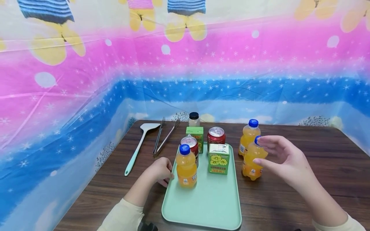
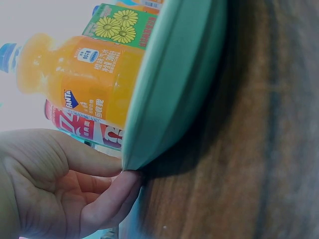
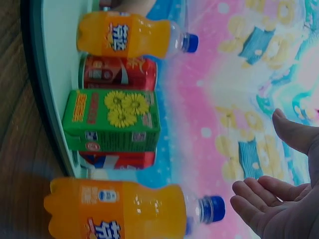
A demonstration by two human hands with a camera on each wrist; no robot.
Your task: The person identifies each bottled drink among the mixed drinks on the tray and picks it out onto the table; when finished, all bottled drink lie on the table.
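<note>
My left hand (image 1: pixel 162 171) pinches the left rim of the green tray (image 1: pixel 214 205) between thumb and fingers; the left wrist view shows the thumb above the rim. On the tray stand an orange bottle (image 1: pixel 186 170), a green flowered carton (image 1: pixel 218 160) and a red can (image 1: pixel 192 144) behind the bottle. Another red can (image 1: pixel 216 136) is at the tray's far end. My right hand (image 1: pixel 289 160) is beside the nearer of two orange bottles (image 1: pixel 252 162) right of the tray, fingers spread and relaxed. In the right wrist view, a gap shows between this hand (image 3: pixel 284 199) and the bottle's blue cap (image 3: pixel 213 209).
Behind the tray's far end are a second green carton (image 1: pixel 199 133) and a black-lidded jar (image 1: pixel 194 119). Metal tongs (image 1: pixel 167 138) and a pale spatula (image 1: pixel 138 149) lie left of the tray. The other orange bottle (image 1: pixel 248 136) stands behind the nearer one. A patterned cloth (image 1: pixel 231 64) hangs behind the table.
</note>
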